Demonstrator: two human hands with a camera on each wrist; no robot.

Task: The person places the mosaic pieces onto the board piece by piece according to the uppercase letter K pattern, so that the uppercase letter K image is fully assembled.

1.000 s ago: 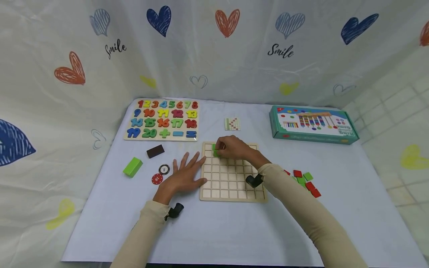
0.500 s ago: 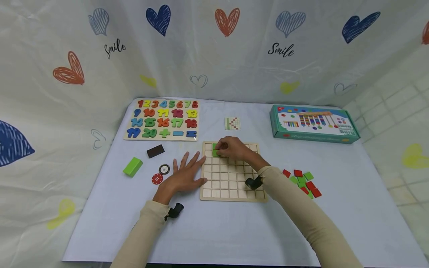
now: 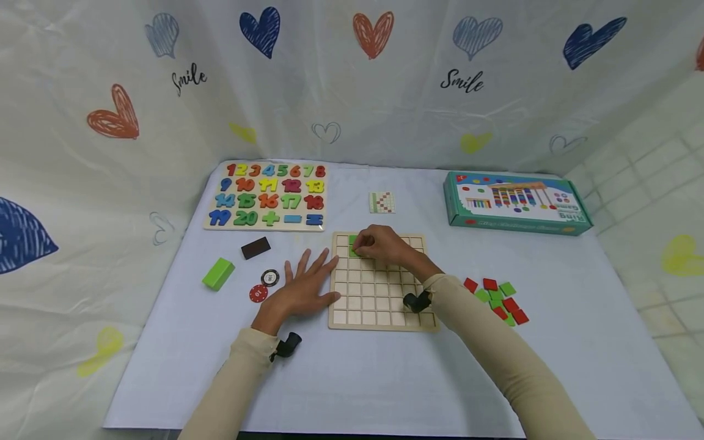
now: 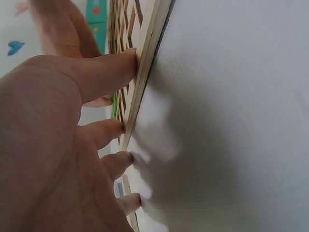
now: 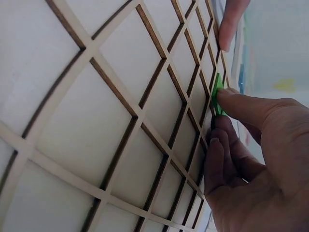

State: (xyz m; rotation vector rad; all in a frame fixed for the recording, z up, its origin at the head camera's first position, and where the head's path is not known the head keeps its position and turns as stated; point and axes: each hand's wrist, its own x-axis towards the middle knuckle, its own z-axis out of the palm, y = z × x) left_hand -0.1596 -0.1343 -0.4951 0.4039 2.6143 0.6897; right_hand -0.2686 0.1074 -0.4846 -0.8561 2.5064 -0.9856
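A wooden grid board [image 3: 354, 304] lies on the white table. My left hand [image 3: 299, 294] is beside it with fingers spread; the thumb and some fingertips touch its left edge, as the left wrist view shows. Over the board's upper left squares, my right hand [image 3: 383, 245] pinches a green square tile [image 5: 217, 92] between thumb and forefinger. In the right wrist view that tile is tilted against the grid. Green [image 3: 352, 239] shows in the second column of the top row, partly hidden by the fingers.
Loose red and green tiles [image 3: 496, 294] lie right of the board. A pattern card [image 3: 382, 202], a number puzzle [image 3: 264, 195] and a teal box [image 3: 517, 205] stand behind. On the left are a green block [image 3: 218, 274], a dark block [image 3: 255, 247] and two round chips [image 3: 258, 293].
My right forearm has shifted slightly, uncovering more of the loose tiles. The right fingertips have moved only a little on the green tile. My left hand has stayed in place.
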